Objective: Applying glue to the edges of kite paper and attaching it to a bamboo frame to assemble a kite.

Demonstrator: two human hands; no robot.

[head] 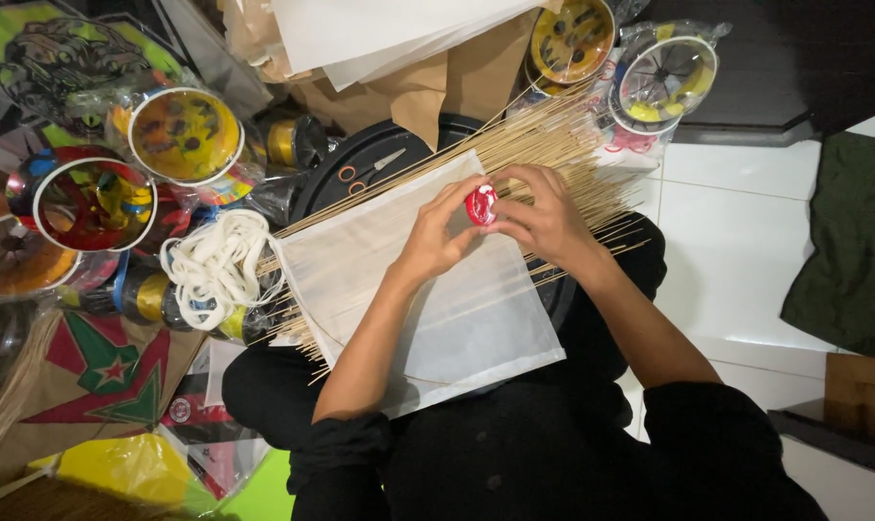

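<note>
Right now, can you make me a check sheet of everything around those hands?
Surface: white paper sheet lying across the lap, on thin bamboo sticks.
Job's things: small red roll, pinched between both hands.
Clutter: white string bundle, scissors, colourful spools, brown paper.
Grippers: left hand and right hand both grip the red roll.
Cables: nothing seen.
Surroundings: white tiled floor, green cloth.

Warm overhead indoor light is falling brightly on the white sheet (428,289) and floor tiles (737,241), glare is glinting off the plastic-wrapped spools (182,135), while the dark clothing and frame corners are sinking into soft, slightly blurred shadow.
</note>
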